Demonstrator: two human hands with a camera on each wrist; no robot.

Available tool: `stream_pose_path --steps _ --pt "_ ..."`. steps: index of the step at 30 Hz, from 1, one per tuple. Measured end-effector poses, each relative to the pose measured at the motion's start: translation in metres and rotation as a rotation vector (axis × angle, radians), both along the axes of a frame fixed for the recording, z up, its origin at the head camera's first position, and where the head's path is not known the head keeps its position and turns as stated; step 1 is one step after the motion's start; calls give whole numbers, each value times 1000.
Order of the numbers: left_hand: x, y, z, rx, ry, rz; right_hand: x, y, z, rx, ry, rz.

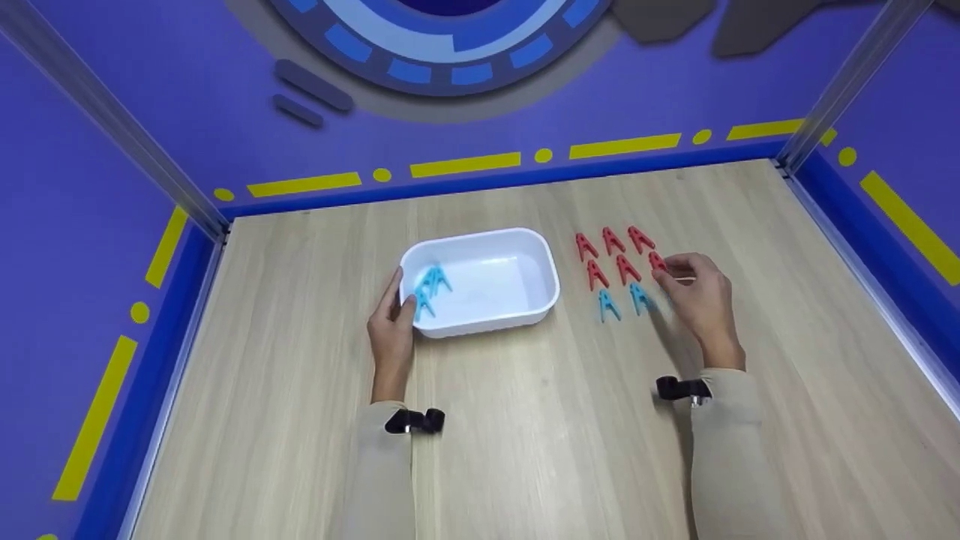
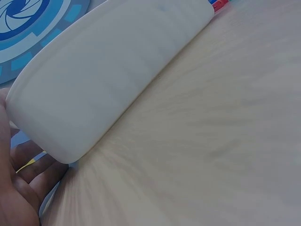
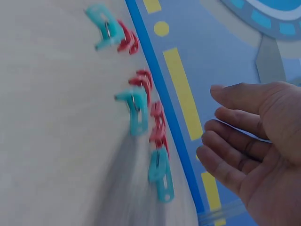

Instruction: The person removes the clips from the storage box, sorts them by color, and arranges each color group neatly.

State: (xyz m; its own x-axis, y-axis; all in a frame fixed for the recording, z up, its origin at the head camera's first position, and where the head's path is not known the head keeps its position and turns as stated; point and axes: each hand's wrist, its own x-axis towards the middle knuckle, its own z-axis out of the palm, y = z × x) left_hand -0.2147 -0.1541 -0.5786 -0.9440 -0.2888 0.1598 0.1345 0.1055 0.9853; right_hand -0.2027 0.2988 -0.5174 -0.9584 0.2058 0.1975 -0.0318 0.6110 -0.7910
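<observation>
A white plastic tub (image 1: 517, 300) sits mid-table with a few blue clothes pegs (image 1: 431, 287) at its left end. My left hand (image 1: 397, 298) grips the tub's near-left corner, thumb at the rim and fingers along the outer wall (image 2: 108, 70); those fingers (image 2: 28, 172) show below the tub in the left wrist view. Right of the tub lie several red pegs (image 1: 611, 255) in rows, with blue pegs (image 1: 607, 304) in front. My right hand (image 1: 675, 271) hovers at the right end of the pegs, fingers relaxed and empty (image 3: 230, 132), close to the nearest blue peg (image 3: 160, 176).
The wooden table (image 1: 525, 435) is bounded by purple and blue walls with yellow dashes (image 1: 465, 163) at the back and sides. Metal corner posts (image 1: 112, 120) stand at the back corners. Bare wood stretches in front of the tub and to the left.
</observation>
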Motion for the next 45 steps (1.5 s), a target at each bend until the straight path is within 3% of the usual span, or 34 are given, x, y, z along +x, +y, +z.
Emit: stream_pose_path --steps 9,20,31,45 --pt "3 2 1 -14 -20 2 -11 -41 2 -104 149 113" --pt "2 1 1 -12 -23 -5 -20 -103 10 -99 252 347" --pt "0 1 0 -30 -5 11 -23 -158 10 -42 261 624" --pt "2 1 0 -20 -32 6 -40 -222 2 -87 146 683"
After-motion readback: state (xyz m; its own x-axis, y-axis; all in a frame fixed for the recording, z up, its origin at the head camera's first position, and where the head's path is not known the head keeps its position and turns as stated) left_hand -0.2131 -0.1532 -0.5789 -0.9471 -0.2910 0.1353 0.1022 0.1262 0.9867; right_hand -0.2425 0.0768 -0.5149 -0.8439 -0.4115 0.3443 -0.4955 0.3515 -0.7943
